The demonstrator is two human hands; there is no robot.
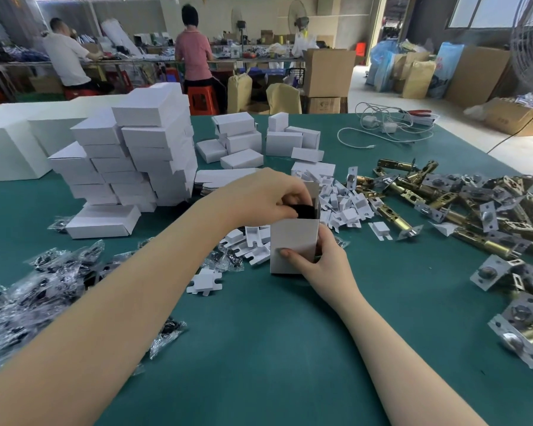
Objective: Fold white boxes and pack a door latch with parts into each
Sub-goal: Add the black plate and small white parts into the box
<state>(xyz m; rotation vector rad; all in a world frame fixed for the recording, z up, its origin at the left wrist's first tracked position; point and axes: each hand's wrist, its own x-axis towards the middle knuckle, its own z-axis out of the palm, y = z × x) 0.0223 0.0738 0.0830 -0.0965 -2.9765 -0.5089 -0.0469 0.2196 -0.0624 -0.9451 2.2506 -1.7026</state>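
White box stands upright on green table amid workshop clutter.

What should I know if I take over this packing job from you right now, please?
Left hand: at the open top of the upright white box, pushing a dark item in; I cannot tell what the item is.
Right hand: grips the box's lower right side, steadying it on the green table.
Supplies: brass latches piled at right, bagged parts at left, small white card inserts behind the box, flat blanks by the stack.
Done: a stack of closed boxes at back left.
Left: finish filling this box, close its top flap, stack it, then carry on through the latch pile.
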